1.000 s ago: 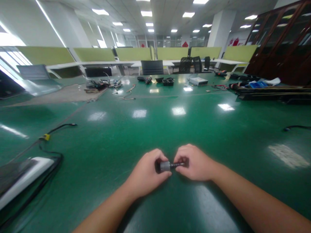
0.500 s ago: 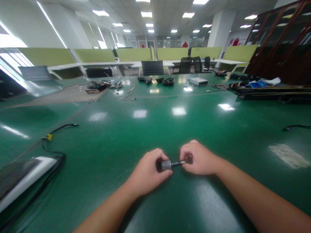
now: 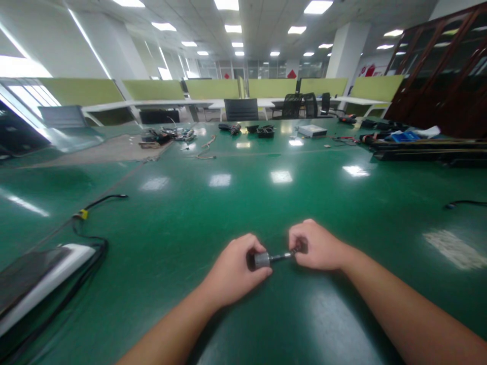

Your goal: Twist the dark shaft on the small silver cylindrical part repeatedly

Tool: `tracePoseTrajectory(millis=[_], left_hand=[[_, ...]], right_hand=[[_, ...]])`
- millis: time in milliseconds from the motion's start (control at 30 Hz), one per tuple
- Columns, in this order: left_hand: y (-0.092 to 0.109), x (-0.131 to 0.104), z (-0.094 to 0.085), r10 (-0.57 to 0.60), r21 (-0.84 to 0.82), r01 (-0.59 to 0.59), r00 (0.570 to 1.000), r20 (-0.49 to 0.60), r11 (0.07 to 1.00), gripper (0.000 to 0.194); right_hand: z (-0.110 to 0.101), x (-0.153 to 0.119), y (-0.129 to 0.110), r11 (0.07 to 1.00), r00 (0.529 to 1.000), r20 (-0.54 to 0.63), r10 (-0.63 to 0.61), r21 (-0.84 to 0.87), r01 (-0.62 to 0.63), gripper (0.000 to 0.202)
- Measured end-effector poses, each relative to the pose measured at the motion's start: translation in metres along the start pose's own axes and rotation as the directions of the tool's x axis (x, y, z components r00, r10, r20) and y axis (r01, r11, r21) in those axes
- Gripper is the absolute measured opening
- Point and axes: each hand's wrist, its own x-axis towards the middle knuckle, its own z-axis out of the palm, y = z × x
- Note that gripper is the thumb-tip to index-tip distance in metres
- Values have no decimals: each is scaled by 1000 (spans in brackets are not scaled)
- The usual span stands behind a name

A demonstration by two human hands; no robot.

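Observation:
My left hand [image 3: 238, 271] is closed around a grey metal cylinder [image 3: 262, 260], thumb and fingers on opposite sides. From the cylinder a thin metal shaft [image 3: 280, 257] points right. At its tip, my right hand [image 3: 317, 246] is pinched, thumb and forefinger together. A small dark bit shows between those fingers, but its kind is too small to make out. Both hands are just over the green tabletop [image 3: 243, 208], and the cylinder's left end is hidden in my left palm.
A white-edged device [image 3: 76, 253] with black cables [image 3: 89, 271] lies at the left. Along the far side are a power drill [image 3: 230, 128], black parts [image 3: 265, 132], a silver box [image 3: 312, 131], electronics [image 3: 167, 135] and piled black strips [image 3: 426, 149]. One cable [image 3: 466, 203] crosses the right edge.
My right hand has drawn slightly right, and a little more of the shaft shows between the hands. My left hand keeps its hold on the cylinder. The whole view has shifted slightly.

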Motion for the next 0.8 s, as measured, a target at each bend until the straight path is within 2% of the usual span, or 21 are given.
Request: tracePoseTrajectory(millis=[333, 600, 800], left_hand=[[0, -1, 1, 7, -6, -7, 1000, 0, 1000, 23], [-3, 0, 2, 26, -9, -26, 1000, 5, 1000, 27], [-3, 1, 3, 79, 41, -79, 997, -3, 996, 17]], right_hand=[[-1, 1, -6, 999, 1000, 14, -23, 33, 22, 9], [24, 6, -26, 995, 998, -50, -43, 83, 47, 8], [27, 6, -24, 993, 997, -69, -41, 107, 49, 17]])
